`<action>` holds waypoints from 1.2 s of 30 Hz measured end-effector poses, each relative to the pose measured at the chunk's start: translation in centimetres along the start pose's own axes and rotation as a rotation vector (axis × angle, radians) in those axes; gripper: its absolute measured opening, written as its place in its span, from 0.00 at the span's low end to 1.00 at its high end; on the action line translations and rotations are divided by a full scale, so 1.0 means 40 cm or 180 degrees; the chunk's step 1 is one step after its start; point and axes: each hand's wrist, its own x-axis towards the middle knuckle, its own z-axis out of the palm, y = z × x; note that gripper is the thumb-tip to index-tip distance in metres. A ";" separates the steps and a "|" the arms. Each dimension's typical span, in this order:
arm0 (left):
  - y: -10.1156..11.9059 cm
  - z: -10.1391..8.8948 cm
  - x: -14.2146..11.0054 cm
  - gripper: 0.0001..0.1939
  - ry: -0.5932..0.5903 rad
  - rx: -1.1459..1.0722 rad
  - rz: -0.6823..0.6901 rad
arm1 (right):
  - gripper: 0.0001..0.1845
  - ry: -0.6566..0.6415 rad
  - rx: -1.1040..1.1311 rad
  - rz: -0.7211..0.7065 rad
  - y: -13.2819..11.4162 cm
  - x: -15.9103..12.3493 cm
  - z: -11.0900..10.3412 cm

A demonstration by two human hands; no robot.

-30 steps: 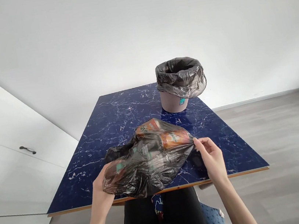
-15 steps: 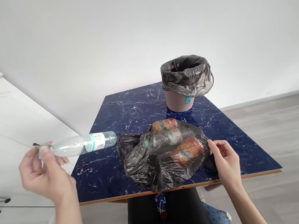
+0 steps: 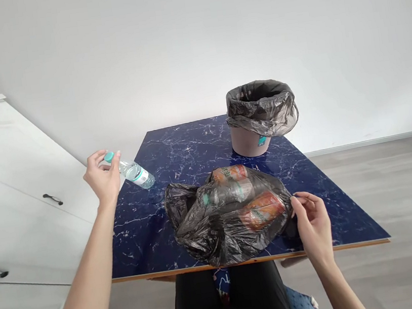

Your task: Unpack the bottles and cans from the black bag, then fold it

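A clear plastic bottle (image 3: 140, 175) with a teal cap and a white label is at the table's left edge, its base at the tabletop. My left hand (image 3: 104, 176) has thumb and fingers closed around its cap. In front of me lies a dark see-through garbage bag (image 3: 201, 232), its crumpled end toward the left. Through the film show two orange cans (image 3: 263, 209) and a bottle (image 3: 230, 192) between them. At the bag's right end, my right hand (image 3: 313, 224) pinches the film between thumb and fingers.
A pinkish trash can (image 3: 248, 142) lined with a dark bag (image 3: 265, 110) stands at the back right of the blue marbled table (image 3: 182, 150). White cabinets (image 3: 12, 166) with black handles flank the left side. A white wall rises behind.
My left hand has carried the bottle away from me and rightward, from lying level in the air to nearly upright at the tabletop. My right hand stays at the bag's end.
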 end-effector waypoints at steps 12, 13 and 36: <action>-0.073 0.018 0.089 0.23 -0.0262 0.0593 -0.0081 | 0.26 -0.0102 -0.0139 -0.0040 0.009 0.000 -0.009; -0.081 0.021 0.089 0.23 -0.0297 0.0597 -0.0110 | 0.26 -0.0107 -0.0134 -0.0044 0.010 0.000 -0.009; 0.003 -0.075 0.000 0.34 0.0073 0.0859 0.0318 | 0.26 -0.0089 -0.0217 0.0039 0.009 -0.001 -0.012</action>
